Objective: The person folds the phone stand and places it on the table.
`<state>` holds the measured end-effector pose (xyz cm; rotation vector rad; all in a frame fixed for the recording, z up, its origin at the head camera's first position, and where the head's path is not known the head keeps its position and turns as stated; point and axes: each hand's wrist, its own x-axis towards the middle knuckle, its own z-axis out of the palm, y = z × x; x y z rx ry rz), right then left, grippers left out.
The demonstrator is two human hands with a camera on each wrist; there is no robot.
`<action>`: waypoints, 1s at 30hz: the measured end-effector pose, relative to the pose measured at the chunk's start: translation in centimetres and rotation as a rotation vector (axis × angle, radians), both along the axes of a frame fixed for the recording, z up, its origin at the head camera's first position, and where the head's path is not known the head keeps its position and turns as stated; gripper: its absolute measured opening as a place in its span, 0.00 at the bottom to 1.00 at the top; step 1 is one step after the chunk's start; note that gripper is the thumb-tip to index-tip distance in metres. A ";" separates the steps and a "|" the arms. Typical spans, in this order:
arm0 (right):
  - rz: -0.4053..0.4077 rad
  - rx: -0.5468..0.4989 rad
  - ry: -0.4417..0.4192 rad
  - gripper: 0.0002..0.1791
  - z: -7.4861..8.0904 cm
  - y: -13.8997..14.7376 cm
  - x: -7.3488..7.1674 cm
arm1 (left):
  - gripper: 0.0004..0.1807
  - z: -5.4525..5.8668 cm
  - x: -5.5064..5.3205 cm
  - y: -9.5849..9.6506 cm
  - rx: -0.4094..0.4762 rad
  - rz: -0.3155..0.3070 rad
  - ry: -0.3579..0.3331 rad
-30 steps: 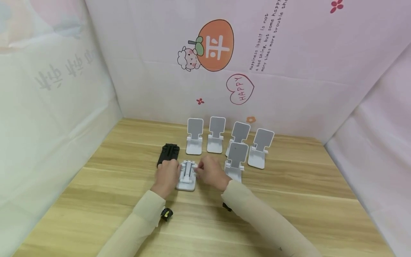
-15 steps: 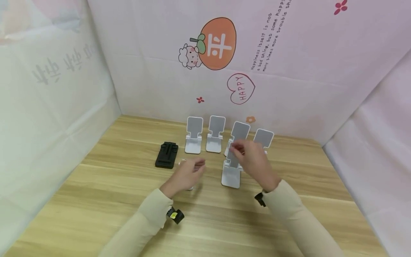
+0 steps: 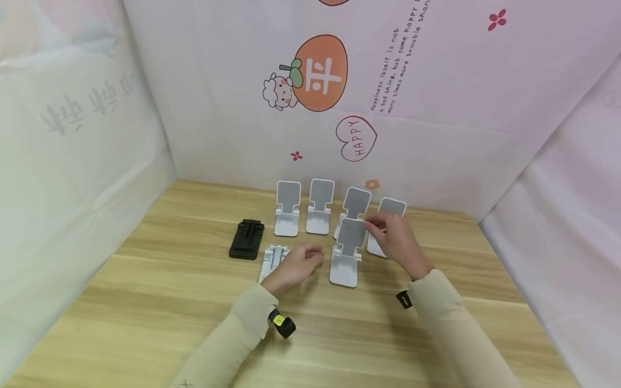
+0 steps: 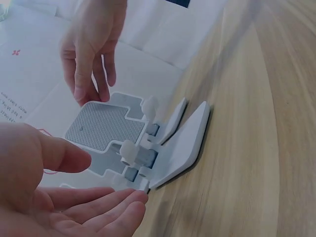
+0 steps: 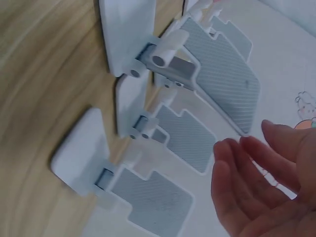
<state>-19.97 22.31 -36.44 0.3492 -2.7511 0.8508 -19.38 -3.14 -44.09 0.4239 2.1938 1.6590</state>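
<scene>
The near white stand is standing unfolded right of centre on the worktop, its grey panel leaning up from the hinge. The right hand is hovering at the panel's upper right corner; its grip is sitting loosely open, thumb and fingers apart, fingertips lying right by the corner. Contact: cannot tell. The left hand is hovering left of this stand, its grip gaping, thumb well away from the extended fingers, holding nothing. A folded white stand is lying just left of that hand, which is partly covering it. A black stand is lying folded, farther left. Along the far side, four more white stands are standing unfolded: the leftmost, the second, the third behind the near one, and the rightmost, partly hidden by the right hand. Beyond them a printed cloth is hanging.
</scene>
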 end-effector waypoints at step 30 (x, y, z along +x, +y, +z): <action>-0.072 -0.126 -0.034 0.11 -1.1 -0.5 -2.3 | 0.25 -0.6 -0.7 0.8 0.066 0.004 -0.062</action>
